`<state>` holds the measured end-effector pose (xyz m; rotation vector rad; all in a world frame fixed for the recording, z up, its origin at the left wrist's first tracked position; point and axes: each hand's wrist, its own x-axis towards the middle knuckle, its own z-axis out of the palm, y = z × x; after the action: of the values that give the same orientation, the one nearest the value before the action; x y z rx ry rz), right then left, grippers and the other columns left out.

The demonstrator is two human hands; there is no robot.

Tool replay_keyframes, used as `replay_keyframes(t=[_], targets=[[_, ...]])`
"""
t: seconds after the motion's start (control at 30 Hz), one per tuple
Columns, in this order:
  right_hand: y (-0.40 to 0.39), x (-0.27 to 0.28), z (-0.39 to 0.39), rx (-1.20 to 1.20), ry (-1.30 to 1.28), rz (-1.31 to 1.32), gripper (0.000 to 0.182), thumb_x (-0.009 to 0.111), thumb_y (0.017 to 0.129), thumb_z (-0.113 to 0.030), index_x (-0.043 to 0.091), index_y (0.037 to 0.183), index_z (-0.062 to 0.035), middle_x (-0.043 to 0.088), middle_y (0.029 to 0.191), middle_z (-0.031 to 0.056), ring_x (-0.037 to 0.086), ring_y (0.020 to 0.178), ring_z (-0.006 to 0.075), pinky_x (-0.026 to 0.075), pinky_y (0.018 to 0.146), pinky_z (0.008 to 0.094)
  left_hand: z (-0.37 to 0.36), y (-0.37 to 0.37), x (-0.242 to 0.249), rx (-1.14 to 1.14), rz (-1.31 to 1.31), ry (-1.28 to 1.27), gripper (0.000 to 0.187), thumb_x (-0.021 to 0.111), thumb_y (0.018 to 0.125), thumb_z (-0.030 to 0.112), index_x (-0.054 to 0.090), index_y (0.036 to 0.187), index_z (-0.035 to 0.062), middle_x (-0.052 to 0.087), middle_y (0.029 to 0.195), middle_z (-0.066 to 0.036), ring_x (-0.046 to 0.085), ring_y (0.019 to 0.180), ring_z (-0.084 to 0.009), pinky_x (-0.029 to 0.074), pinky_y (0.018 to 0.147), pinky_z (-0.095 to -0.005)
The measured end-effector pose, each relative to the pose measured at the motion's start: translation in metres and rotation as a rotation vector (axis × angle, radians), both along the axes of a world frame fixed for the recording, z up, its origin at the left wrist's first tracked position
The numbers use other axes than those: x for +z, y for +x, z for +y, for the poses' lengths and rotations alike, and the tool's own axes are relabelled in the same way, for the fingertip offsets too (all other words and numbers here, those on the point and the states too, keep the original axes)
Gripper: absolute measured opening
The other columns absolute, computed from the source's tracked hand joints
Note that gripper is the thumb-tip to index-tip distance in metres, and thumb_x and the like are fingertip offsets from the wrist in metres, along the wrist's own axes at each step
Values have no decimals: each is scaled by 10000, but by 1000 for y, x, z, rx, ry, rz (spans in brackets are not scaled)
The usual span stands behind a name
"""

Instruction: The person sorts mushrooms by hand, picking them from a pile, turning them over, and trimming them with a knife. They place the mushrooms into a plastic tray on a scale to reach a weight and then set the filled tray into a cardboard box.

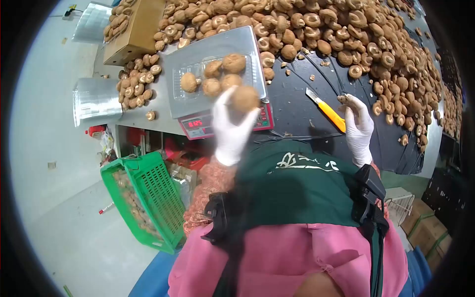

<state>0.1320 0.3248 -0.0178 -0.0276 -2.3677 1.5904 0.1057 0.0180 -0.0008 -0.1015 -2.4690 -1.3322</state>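
In a white glove, my left hand (230, 129) grips a brown shiitake mushroom (245, 99) over the front edge of a digital scale (179, 106). A clear plastic tray (198, 73) lies on the scale's metal plate with several mushrooms in it, such as one (233, 63) at its far side. Red digits glow on the scale's display (196, 123). My right hand (358, 127), also gloved, is closed with a small pale piece that looks like a mushroom stem (341, 99) between its fingertips. Beside it on the black table covering lies a yellow utility knife (330, 115), blade out.
A large heap of mushrooms (366, 44) spreads across the table's back and right. Left of the scale are a smaller pile (133, 86), a cardboard box (136, 32) and stacked clear trays (96, 102). A green crate (148, 173) stands below at left.
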Motion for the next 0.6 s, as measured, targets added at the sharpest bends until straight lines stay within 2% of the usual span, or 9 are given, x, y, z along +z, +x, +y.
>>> replay_keyframes(t=[0.07, 0.1, 0.17, 0.23, 0.33, 0.37, 0.43, 0.5, 0.6], targets=[[-4, -1, -6, 17, 36, -2, 300, 549, 919, 87, 608, 1195, -14, 717, 1103, 105, 709, 930, 180, 550, 838, 290, -23, -17, 16, 127, 39, 112, 627, 835, 751, 76, 549, 1305, 12, 594, 1260, -134, 579, 1167, -246, 460, 1027, -368], [-5, 0, -7, 22, 59, -3, 297, 548, 918, 87, 610, 1191, -14, 718, 1101, 103, 709, 922, 181, 548, 833, 290, -44, -28, 9, 207, 104, -33, 599, 823, 768, 87, 553, 1296, 6, 591, 1271, -143, 589, 1147, -254, 458, 1028, -368], [-10, 6, -15, 46, 130, 36, 296, 565, 904, 82, 628, 1171, -27, 723, 1058, 101, 715, 895, 203, 535, 809, 290, -70, -56, 3, 259, 127, 29, 571, 822, 785, 133, 566, 1275, -8, 604, 1249, -146, 596, 1119, -261, 458, 1013, -396], [-14, 11, -22, 77, 204, 53, 295, 575, 897, 79, 636, 1163, -34, 724, 1036, 102, 717, 884, 213, 529, 797, 291, -84, -84, 2, 276, 157, -109, 549, 814, 793, 210, 593, 1246, -6, 644, 1175, -168, 623, 1077, -290, 474, 977, -405], [-16, 22, -31, 106, 260, 41, 255, 608, 886, 54, 662, 1116, -42, 719, 1007, 106, 715, 877, 236, 535, 770, 302, -108, -108, -22, 195, -61, -441, 537, 790, 804, 307, 621, 1210, -1, 670, 1100, -192, 641, 1039, -335, 489, 936, -417], [-16, 25, -31, 110, 319, 54, 247, 614, 884, 49, 669, 1105, -45, 717, 1006, 106, 714, 880, 242, 538, 772, 306, -110, -112, -27, 206, -110, -383, 538, 768, 810, 371, 641, 1180, 3, 681, 1051, -201, 645, 1028, -359, 497, 914, -429], [-12, 22, -27, 93, 368, 58, 252, 621, 875, 37, 675, 1105, -53, 708, 1028, 128, 708, 900, 273, 546, 782, 321, -111, -110, -24, 159, -170, -252, 550, 759, 824, 369, 626, 1210, 0, 674, 1090, -211, 636, 1048, -366, 484, 934, -452], [-10, 12, -21, 71, 328, -9, 254, 615, 880, 19, 672, 1117, -52, 706, 1034, 134, 703, 907, 290, 546, 792, 333, -122, -112, -37, 163, -138, -402, 565, 734, 857, 358, 597, 1253, -21, 645, 1174, -235, 604, 1118, -382, 455, 985, -456], [-11, 7, -17, 54, 368, -58, 251, 610, 901, -39, 668, 1143, -67, 705, 1025, 119, 702, 914, 291, 549, 786, 343, -111, -103, -27, 156, -10, -360, 536, 673, 926, 295, 549, 1305, -62, 578, 1297, -252, 535, 1212, -403, 406, 1049, -466]])
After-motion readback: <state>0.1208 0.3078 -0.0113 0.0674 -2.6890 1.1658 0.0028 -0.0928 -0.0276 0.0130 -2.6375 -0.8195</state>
